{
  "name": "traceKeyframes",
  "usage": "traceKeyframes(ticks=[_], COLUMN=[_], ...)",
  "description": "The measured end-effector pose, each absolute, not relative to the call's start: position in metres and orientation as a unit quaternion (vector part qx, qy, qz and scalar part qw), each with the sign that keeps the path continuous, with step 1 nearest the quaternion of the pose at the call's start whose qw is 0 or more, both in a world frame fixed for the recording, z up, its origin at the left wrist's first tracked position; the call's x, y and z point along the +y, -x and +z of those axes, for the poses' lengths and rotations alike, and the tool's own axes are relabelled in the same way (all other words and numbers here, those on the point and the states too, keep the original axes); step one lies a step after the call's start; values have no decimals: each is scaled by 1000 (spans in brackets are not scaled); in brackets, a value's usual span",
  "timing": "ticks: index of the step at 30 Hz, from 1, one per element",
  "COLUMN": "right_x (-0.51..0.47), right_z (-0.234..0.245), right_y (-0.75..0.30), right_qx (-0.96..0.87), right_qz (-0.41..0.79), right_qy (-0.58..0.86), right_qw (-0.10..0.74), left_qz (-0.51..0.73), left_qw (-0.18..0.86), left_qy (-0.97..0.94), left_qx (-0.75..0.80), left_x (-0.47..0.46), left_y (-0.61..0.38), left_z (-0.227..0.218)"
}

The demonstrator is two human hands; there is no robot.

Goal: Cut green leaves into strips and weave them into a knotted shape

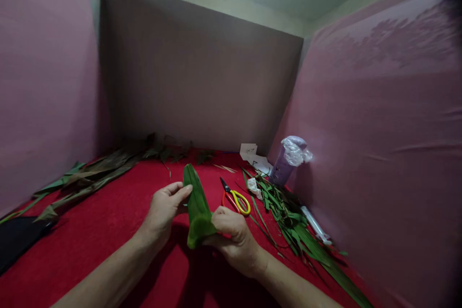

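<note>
A broad green leaf is held upright over the red cloth, its lower end curled into a fold. My right hand is closed round that folded lower end. My left hand rests its fingers against the leaf's left edge near the top, thumb and fingers pinching it lightly. Just right of the leaf lie scissors with red and yellow handles, closed, on the cloth.
Dried and green leaves are heaped along the back left. A pile of cut green strips lies at the right beside a purple container wrapped in plastic. White paper scraps sit at the back. A black object is at the left edge.
</note>
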State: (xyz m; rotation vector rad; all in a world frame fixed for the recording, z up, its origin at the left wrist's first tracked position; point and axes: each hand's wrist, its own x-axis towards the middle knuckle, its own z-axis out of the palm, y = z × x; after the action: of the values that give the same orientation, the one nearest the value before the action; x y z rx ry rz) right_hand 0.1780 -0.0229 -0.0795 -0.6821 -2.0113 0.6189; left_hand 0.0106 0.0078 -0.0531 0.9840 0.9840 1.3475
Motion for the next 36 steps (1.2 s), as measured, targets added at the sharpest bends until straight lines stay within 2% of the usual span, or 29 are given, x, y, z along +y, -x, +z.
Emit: traceKeyframes(ticks=[11,22,29,36], right_x=[-16,-17,-23,-23], right_z=[-86,-85,-82,-77], right_y=[-177,-177,-178,-177], right_qx=[-684,-652,-672,-649], right_qz=[348,343,285,274], right_qy=[317,364,333,343], right_qw=[558,570,597,621], left_qz=[486,462,468,460], left_qw=[581,589,593,592], left_qy=[-539,-564,-547,-554], left_qx=[368,349,361,362], left_x=[-8,-11,-10,-10], left_y=[-17,-19,-18,-21], left_z=[-41,-41,-39,-43])
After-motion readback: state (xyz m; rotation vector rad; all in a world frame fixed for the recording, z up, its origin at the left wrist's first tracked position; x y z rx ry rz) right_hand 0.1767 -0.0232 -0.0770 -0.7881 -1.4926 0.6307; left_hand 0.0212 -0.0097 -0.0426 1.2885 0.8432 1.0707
